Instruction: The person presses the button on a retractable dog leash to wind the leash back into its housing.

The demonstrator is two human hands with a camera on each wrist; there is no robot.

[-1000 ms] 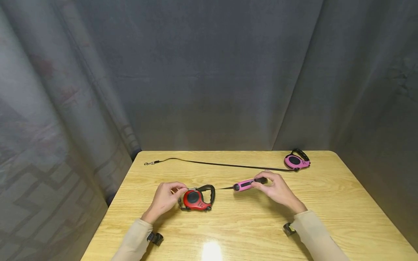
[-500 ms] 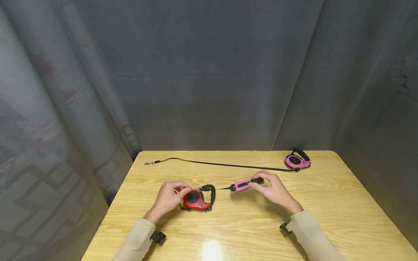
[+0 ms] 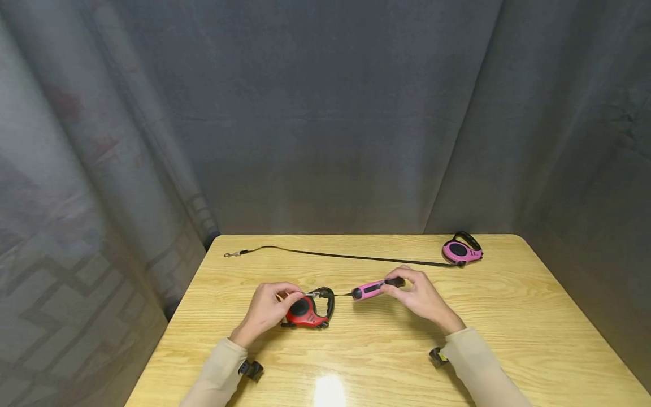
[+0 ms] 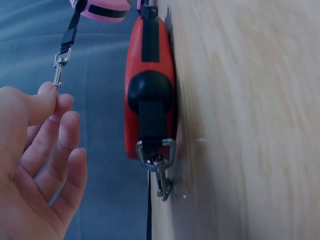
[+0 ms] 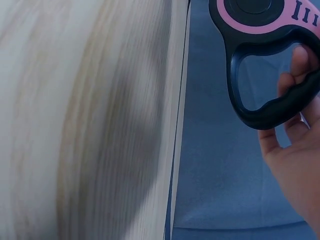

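Both our hands are busy above the table (image 3: 386,362). With the left hand (image 3: 268,311) we pinch a metal clip (image 4: 61,61) between thumb and fingertip, the other fingers loosely bent. With the right hand (image 3: 419,297) we hold the black handle (image 5: 257,120) of the near pink leash (image 3: 368,290), raised off the wood. A short black strap (image 4: 69,37) runs from the clip right to that leash, looking fairly straight. If the strap is sprung, a slipping pinch could let the clip snap right toward the case, because our hold on the metal is so small.

Just below the clip, on the table, lies the red leash (image 3: 307,320), apart from our fingers in the left wrist view, its own clip (image 4: 159,170) at its left end. Lowering our clip here could snag its handle, since the strap crosses over it.

Beyond, the far pink leash (image 3: 464,251) sits far right, its long cord (image 3: 351,258) stretched left across the table; a careless reach farther with the right hand might drag it.
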